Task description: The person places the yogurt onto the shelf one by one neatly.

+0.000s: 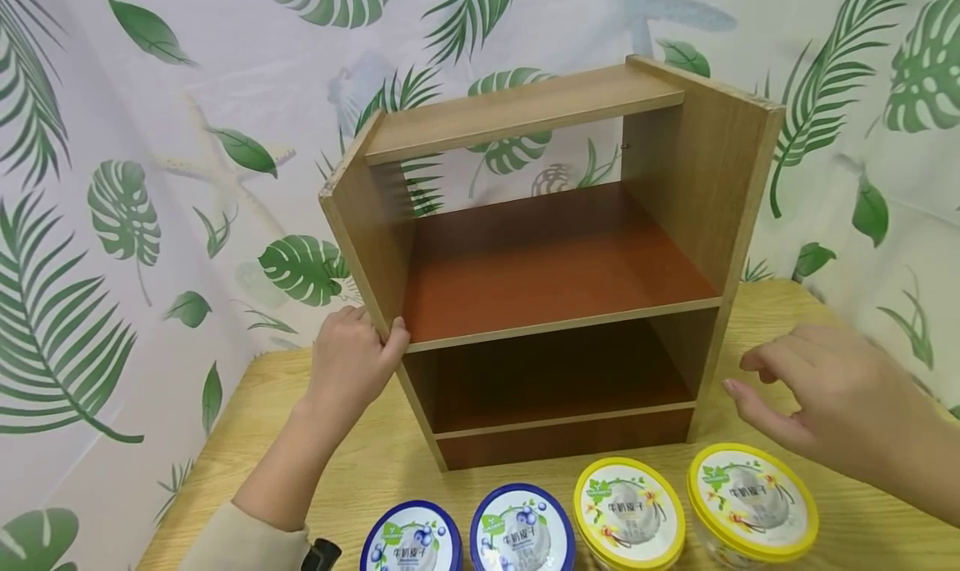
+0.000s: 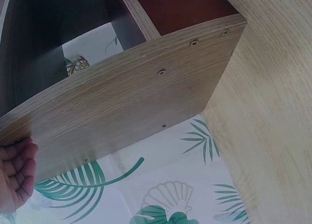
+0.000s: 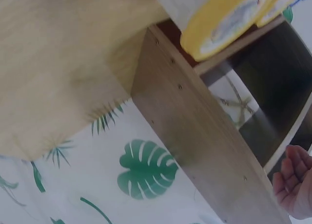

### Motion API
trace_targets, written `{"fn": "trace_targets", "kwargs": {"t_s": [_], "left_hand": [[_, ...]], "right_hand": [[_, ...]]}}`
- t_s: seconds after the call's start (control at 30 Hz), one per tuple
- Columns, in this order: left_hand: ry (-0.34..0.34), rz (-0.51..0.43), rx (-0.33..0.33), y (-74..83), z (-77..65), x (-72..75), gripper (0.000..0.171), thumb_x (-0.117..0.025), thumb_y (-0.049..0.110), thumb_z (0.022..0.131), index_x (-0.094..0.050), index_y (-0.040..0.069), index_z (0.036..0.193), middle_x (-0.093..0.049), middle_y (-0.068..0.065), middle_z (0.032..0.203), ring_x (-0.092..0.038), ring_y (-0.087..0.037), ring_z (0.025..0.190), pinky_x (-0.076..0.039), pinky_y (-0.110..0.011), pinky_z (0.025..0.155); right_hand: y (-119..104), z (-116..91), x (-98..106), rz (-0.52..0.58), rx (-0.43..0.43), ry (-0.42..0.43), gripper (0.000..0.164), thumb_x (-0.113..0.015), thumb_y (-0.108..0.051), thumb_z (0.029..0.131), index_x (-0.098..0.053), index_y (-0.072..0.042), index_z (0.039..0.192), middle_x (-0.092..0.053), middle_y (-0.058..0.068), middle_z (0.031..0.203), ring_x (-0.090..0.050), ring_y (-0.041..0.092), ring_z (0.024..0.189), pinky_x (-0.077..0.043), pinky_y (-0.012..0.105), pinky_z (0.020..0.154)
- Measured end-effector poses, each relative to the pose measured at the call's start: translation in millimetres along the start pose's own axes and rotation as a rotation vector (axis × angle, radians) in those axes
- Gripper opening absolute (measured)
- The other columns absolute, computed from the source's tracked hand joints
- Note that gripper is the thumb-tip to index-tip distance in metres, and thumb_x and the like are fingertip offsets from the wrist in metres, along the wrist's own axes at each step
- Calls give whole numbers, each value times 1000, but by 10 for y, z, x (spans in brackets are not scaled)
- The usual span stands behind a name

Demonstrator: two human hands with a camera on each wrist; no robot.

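A small wooden shelf unit (image 1: 562,254) with reddish-brown boards and pale edges stands on the table. My left hand (image 1: 352,350) grips its left side panel (image 1: 367,246), thumb over the front edge near the middle board. In the left wrist view the fingers (image 2: 22,168) lie against the panel's outer face. To the right of the unit, my right hand (image 1: 832,388) hovers apart from the right side panel (image 1: 720,171), fingers loosely bent and nothing in them. Below that hand is a yellow-lidded tub (image 1: 752,504).
Another yellow-lidded tub (image 1: 630,513) and two blue-lidded tubs, one in the middle (image 1: 522,533) and one farther left (image 1: 412,542), line up in front of the unit. Behind the wood-grain table (image 1: 262,404) hangs a leaf-patterned cloth (image 1: 225,221).
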State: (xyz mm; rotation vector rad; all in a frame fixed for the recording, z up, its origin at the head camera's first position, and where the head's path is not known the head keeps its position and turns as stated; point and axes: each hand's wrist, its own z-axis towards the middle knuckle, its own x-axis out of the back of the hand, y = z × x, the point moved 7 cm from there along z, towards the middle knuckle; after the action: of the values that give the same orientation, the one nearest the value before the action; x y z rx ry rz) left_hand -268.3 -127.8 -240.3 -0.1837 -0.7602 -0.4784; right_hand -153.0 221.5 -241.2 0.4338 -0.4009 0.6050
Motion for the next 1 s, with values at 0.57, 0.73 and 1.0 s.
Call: {"fn": "trace_targets", "kwargs": {"t_s": [0.57,0.73,1.0], "left_hand": [[-11,3,18,-5,-19,-10,29,-51,19,86,-54,6,60,-50,-5,50,-51,-24,52,-41,-38,55],[-19,6,29,-16,-30,-14,28,-52,19,86,-60,3,66,-55,-7,52,-53,-25,54,-43,-38,57],[-13,16,27,-1,-23,-11,29,-50,19,87,-63,1,68,-58,-8,54,-55,-27,57,-44,-40,58]], "right_hand": [[-415,-166,100,236,108,126,42,-47,-34,94,-56,-5,64,-50,-3,60,-41,11,54,-34,20,48],[-463,-266,85,272,106,145,42,-49,-33,94,-56,-5,64,-51,-2,60,-42,11,56,-34,19,50],[-521,-520,39,327,148,148,41,-54,-34,93,-59,-6,63,-53,-2,60,-42,11,55,-33,19,48]]}}
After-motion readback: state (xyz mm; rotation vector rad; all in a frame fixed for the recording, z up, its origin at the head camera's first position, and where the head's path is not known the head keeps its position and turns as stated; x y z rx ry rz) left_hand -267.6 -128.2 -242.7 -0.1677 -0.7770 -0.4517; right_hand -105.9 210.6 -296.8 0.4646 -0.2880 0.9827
